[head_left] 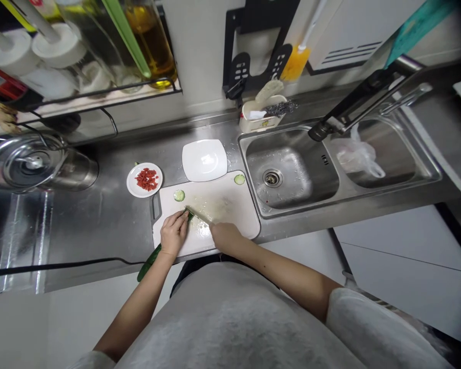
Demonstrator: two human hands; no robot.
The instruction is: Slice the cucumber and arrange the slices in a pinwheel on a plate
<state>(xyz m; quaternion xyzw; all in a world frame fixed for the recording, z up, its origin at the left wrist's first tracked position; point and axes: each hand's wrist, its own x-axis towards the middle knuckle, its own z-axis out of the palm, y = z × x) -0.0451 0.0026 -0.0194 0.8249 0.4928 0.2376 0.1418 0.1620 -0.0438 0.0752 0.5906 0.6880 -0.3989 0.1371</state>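
Observation:
My left hand (pixel 174 231) is closed over a dark green cucumber (pixel 149 264), whose long end sticks out past the near left edge of the white cutting board (pixel 230 205). In my right hand (pixel 226 238) is the handle of a knife (pixel 200 214). Its blade points left and lies against the cucumber's cut end, close to my left fingertips. One cucumber slice (pixel 179 196) rests on the board's upper left, and another pale green slice (pixel 239 179) sits at the upper right corner. The board's surface looks wet around the blade.
Beyond the board are a white square plate (pixel 205 160) and a small plate (pixel 132 187) of red pieces (pixel 146 179). A steel sink (pixel 292 200) adjoins on the right, with a plastic bag (pixel 359 156) in its second basin. A steel pot (pixel 77 169) stands left, below a bottle rack (pixel 111 102).

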